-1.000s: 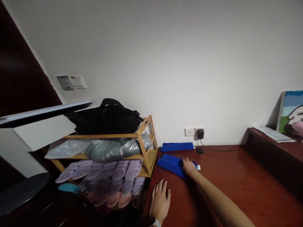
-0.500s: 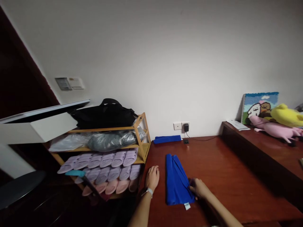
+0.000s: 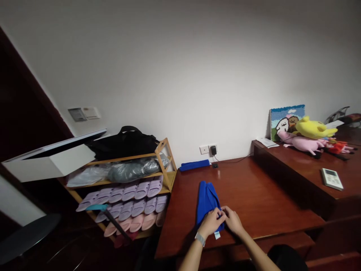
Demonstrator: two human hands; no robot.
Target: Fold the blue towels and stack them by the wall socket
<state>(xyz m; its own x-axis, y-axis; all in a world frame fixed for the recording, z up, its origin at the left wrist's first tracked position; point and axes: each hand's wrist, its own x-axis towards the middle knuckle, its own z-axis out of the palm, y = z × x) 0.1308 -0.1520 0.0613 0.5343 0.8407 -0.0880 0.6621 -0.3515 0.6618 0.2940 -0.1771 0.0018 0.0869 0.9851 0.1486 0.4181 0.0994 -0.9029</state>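
Lower centre of frame: left hand (image 3: pixel 210 223) and right hand (image 3: pixel 232 221) both pinching blue towel's (image 3: pixel 207 200) near edge, lying on desk (image 3: pixel 254 203).

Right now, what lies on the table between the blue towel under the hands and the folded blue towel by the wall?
Nothing: in the head view, only bare red-brown wooden table separates the near blue towel from the folded blue towel by the wall.
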